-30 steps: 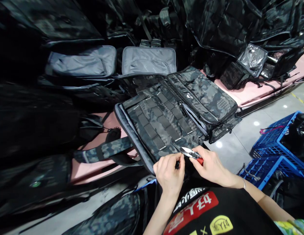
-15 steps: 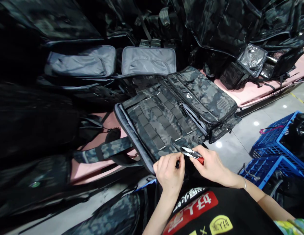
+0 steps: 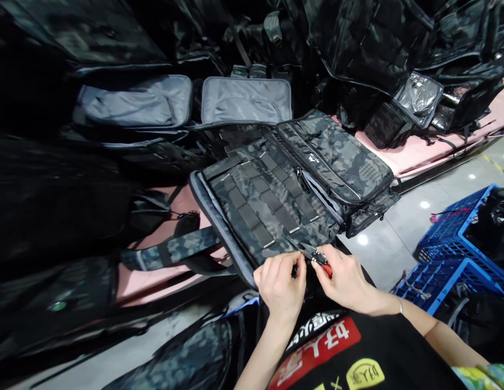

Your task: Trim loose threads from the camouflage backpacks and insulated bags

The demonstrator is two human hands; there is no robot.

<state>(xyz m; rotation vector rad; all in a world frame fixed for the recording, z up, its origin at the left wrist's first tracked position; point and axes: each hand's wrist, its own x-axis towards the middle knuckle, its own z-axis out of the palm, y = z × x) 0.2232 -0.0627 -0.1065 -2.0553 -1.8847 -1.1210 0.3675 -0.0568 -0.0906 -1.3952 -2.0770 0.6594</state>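
My left hand (image 3: pixel 279 279) is closed in a pinch at the near edge of a dark camouflage backpack (image 3: pixel 272 200). A small dark bit shows between its fingers, perhaps part of the bag; I cannot make it out. In my right hand (image 3: pixel 345 276) is a pair of red-handled pliers (image 3: pixel 316 254), fingers wrapped round the handles. Their silver jaws point left, close beside my left fingertips. The backpack lies flat with rows of webbing straps upward. A front pocket (image 3: pixel 322 195) on it is partly unzipped, showing grey lining.
Many dark camouflage bags crowd the back and left, two with grey-lined flaps (image 3: pixel 247 100) raised. A pink surface (image 3: pixel 392 154) lies under the bags. Blue plastic crates (image 3: pixel 442 233) with dark items stand on the floor at right. A camouflage bag (image 3: pixel 187 352) is below left.
My right hand has shifted slightly down, and the pliers have turned, their jaws looking closer together. My left hand and the backpack stay in place.
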